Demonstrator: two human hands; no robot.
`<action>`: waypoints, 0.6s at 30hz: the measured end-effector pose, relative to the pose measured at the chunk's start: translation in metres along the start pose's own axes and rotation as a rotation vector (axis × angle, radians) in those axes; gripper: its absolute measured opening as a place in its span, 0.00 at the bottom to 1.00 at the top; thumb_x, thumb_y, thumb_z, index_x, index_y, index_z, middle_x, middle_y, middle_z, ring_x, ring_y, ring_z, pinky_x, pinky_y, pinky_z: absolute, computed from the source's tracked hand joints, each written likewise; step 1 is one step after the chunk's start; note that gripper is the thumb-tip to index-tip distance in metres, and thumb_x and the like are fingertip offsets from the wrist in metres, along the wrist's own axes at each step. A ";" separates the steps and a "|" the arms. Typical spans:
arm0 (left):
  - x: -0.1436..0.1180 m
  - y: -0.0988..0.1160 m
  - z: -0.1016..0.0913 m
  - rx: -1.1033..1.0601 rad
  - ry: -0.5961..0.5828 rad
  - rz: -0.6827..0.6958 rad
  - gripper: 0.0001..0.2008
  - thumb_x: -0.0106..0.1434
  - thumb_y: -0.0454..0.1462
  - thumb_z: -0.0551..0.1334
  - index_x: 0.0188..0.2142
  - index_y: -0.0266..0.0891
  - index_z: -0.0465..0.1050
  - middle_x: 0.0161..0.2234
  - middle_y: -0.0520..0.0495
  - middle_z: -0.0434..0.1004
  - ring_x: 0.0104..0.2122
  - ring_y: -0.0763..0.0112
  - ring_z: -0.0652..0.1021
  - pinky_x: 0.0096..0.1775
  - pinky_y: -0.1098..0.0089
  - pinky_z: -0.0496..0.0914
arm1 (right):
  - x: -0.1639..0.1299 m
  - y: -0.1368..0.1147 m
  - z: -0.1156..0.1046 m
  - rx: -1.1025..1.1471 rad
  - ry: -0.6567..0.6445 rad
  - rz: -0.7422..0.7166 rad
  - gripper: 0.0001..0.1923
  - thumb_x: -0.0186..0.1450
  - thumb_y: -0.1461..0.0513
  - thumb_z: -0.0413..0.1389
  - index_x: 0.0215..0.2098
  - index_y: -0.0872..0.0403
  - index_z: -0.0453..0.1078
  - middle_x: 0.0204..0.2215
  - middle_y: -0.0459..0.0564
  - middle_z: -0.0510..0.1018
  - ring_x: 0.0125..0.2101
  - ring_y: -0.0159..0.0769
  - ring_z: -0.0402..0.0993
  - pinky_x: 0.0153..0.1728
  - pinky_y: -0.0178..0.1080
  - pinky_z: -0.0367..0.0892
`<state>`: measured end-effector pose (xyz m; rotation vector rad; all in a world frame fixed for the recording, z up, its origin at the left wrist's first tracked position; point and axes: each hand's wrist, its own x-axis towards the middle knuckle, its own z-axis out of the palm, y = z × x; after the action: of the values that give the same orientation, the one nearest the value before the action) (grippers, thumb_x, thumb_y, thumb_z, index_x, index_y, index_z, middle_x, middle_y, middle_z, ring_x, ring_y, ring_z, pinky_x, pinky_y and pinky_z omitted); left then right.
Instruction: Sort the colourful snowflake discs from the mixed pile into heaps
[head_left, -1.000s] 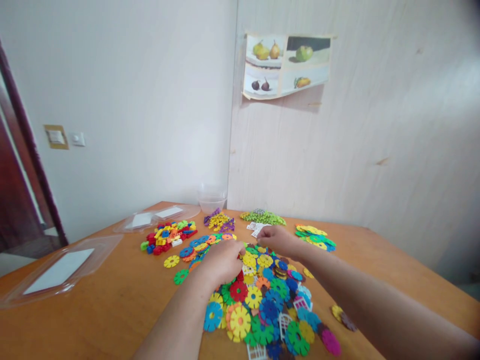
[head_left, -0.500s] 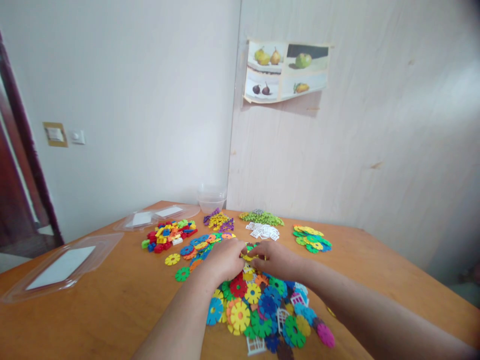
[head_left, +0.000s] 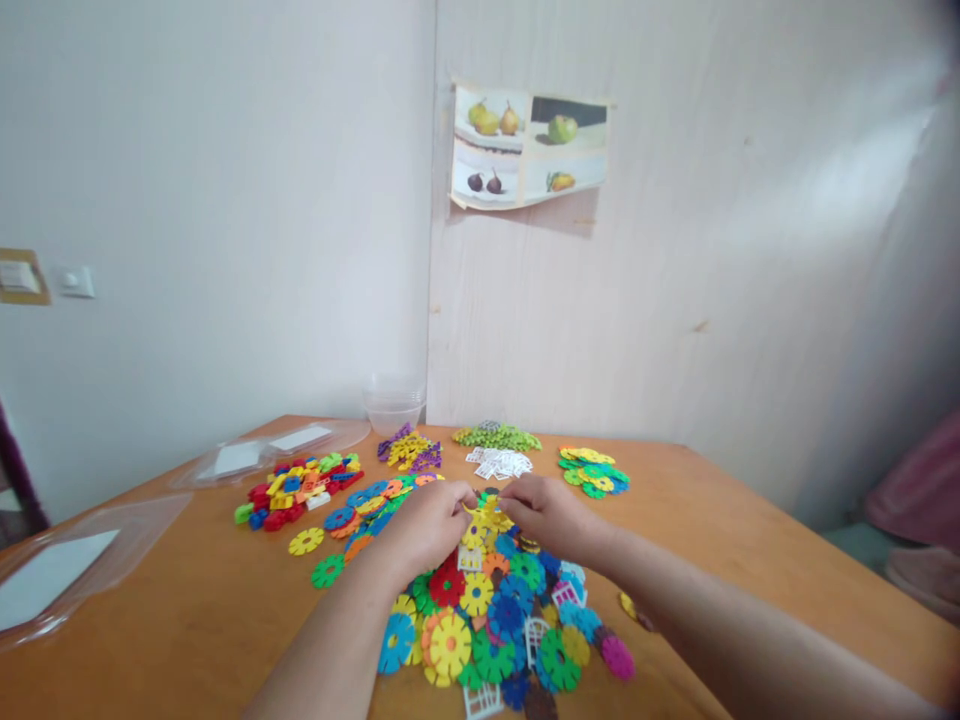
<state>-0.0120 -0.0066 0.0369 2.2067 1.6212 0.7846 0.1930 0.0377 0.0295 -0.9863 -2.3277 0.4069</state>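
A large mixed pile of notched, flower-shaped plastic discs (head_left: 493,655) spreads across the table in front of me. My left hand (head_left: 433,520) rests at its far left part, fingers curled in by some yellow discs (head_left: 487,515). Facing it from the other side, my right hand (head_left: 553,515) has its thumb and fingers pinched together at the same yellow discs. What sits between either hand's fingertips is too small and covered to make out. Several white window-shaped pieces (head_left: 535,642) are mixed in among the discs.
Sorted heaps ring the pile: building bricks (head_left: 296,490), purple and yellow pieces (head_left: 411,450), green pieces (head_left: 495,436), white frames (head_left: 500,463) and green-yellow discs (head_left: 594,472). Clear tubs (head_left: 394,405) stand by the wall. Transparent lids (head_left: 142,535) lie at left.
My view has turned right, so the scene sits further left. The hands have drawn slightly apart, showing more yellow discs between them, and the right fingers are curled in more.
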 end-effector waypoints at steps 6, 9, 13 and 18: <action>0.003 -0.001 0.004 -0.105 0.007 -0.039 0.12 0.61 0.38 0.55 0.39 0.40 0.76 0.28 0.51 0.76 0.29 0.69 0.73 0.31 0.73 0.62 | -0.007 0.070 -0.038 0.426 0.299 0.502 0.08 0.62 0.57 0.56 0.33 0.55 0.70 0.20 0.42 0.70 0.19 0.28 0.66 0.19 0.30 0.59; 0.006 0.000 0.007 -0.132 0.015 -0.058 0.13 0.61 0.39 0.55 0.40 0.40 0.75 0.29 0.51 0.76 0.29 0.70 0.74 0.30 0.73 0.62 | -0.014 0.113 -0.057 0.679 0.530 0.706 0.05 0.59 0.62 0.58 0.31 0.56 0.68 0.18 0.43 0.69 0.17 0.27 0.66 0.18 0.30 0.62; 0.006 0.002 0.010 -0.162 0.026 -0.050 0.15 0.62 0.41 0.53 0.42 0.40 0.74 0.29 0.52 0.76 0.29 0.69 0.74 0.29 0.72 0.62 | -0.027 0.155 -0.066 0.738 0.616 0.789 0.02 0.58 0.67 0.56 0.31 0.56 0.66 0.18 0.45 0.70 0.18 0.28 0.68 0.22 0.31 0.70; 0.005 0.008 0.013 -0.186 0.019 -0.050 0.15 0.61 0.42 0.55 0.42 0.39 0.75 0.30 0.50 0.76 0.30 0.68 0.74 0.31 0.72 0.64 | -0.031 0.182 -0.056 0.767 0.642 0.837 0.04 0.55 0.68 0.57 0.30 0.56 0.67 0.17 0.45 0.71 0.17 0.29 0.69 0.21 0.32 0.71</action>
<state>0.0034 -0.0035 0.0318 2.0280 1.5389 0.9062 0.3461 0.1417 -0.0251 -1.3566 -0.9629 1.0206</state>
